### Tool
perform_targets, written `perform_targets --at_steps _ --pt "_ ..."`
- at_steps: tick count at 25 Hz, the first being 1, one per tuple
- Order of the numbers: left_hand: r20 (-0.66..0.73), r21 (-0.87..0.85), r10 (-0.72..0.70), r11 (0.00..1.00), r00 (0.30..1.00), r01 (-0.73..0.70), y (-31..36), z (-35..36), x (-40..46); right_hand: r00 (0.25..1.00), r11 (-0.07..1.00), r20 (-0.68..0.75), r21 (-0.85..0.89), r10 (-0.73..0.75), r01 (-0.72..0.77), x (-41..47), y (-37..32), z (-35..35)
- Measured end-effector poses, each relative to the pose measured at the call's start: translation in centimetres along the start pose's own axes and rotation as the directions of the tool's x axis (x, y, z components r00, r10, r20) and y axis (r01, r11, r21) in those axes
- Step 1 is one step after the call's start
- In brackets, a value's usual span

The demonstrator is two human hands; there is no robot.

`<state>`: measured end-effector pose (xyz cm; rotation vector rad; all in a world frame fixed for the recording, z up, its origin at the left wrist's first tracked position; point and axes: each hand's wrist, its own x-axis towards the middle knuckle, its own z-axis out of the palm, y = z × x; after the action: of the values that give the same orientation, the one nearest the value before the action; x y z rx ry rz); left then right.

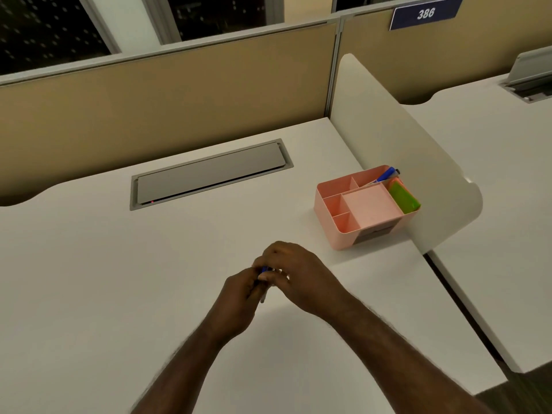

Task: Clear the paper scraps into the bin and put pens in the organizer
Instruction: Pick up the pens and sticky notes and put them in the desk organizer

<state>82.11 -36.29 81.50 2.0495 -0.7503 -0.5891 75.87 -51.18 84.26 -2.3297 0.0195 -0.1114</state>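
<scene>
Both my hands meet above the middle of the white desk (89, 279). My left hand (239, 297) and my right hand (294, 273) are closed together around a pen (264, 282) with a blue end; only a short blue part and a thin grey tip show between the fingers. The pink organizer (334, 204) stands at the desk's right side, apart from my hands. A blue pen (385, 175) leans in its back compartment. Green and orange sticky notes (404, 197) fill its right slot. No paper scraps or bin are in view.
A grey cable flap (209, 174) is set into the desk at the back. A cream side divider (403, 162) rises just right of the organizer. A beige partition (164, 100) runs along the back. Another desk (493, 174) lies beyond the divider.
</scene>
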Motion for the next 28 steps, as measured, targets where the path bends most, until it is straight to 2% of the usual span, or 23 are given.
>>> perform_targets --at_steps 3,5,8,10,12,14,16,21,26,28 --pt "0.02 -0.013 0.077 0.997 0.997 -0.076 0.4 0.6 -0.3 1.0 1.0 0.008 -0.004 -0.018 0.018 -0.9 0.2 -1.3" --pt "-0.021 -0.016 0.049 0.999 0.999 -0.049 -0.1 0.8 -0.2 0.999 1.0 -0.046 -0.004 -0.004 0.003 -1.6 0.8 -3.1" --pt "-0.11 0.049 -0.056 0.997 0.992 0.062 -2.9 0.1 -0.5 0.952 0.999 -0.304 -0.013 0.026 -0.031 -2.6 2.6 -7.2" --pt "-0.115 0.107 -0.135 0.983 0.984 0.148 -5.5 -0.6 -1.1 0.874 0.996 -0.484 -0.048 0.041 -0.073 -3.4 4.1 -10.0" --pt "-0.079 0.222 -0.262 0.936 0.962 0.273 -8.4 -1.0 -1.8 0.81 0.986 -0.586 -0.118 0.025 -0.116 -3.8 5.4 -12.1" --pt "-0.049 0.35 -0.4 0.851 0.915 0.391 -10.8 -1.1 -2.7 0.81 0.961 -0.585 -0.206 0.029 -0.183 -4.0 6.5 -13.2" --pt "-0.009 0.419 -0.469 0.8 0.883 0.429 -12.4 -1.0 -3.7 0.844 0.939 -0.536 -0.277 0.027 -0.206 -3.9 7.2 -13.2" --pt "0.037 0.444 -0.469 0.799 0.882 0.406 -14.1 -0.7 -4.6 0.882 0.91 -0.462 -0.321 0.092 -0.263 -3.3 8.7 -11.3" --pt "0.043 0.46 -0.469 0.793 0.882 0.399 -13.8 -0.8 -4.6 0.885 0.846 -0.331 -0.314 0.327 -0.43 -1.3 10.0 -9.2" --pt "0.038 0.467 -0.462 0.792 0.886 0.393 -13.9 -0.8 -4.7 0.862 0.813 -0.312 -0.314 0.4 -0.491 -0.7 10.1 -8.5"
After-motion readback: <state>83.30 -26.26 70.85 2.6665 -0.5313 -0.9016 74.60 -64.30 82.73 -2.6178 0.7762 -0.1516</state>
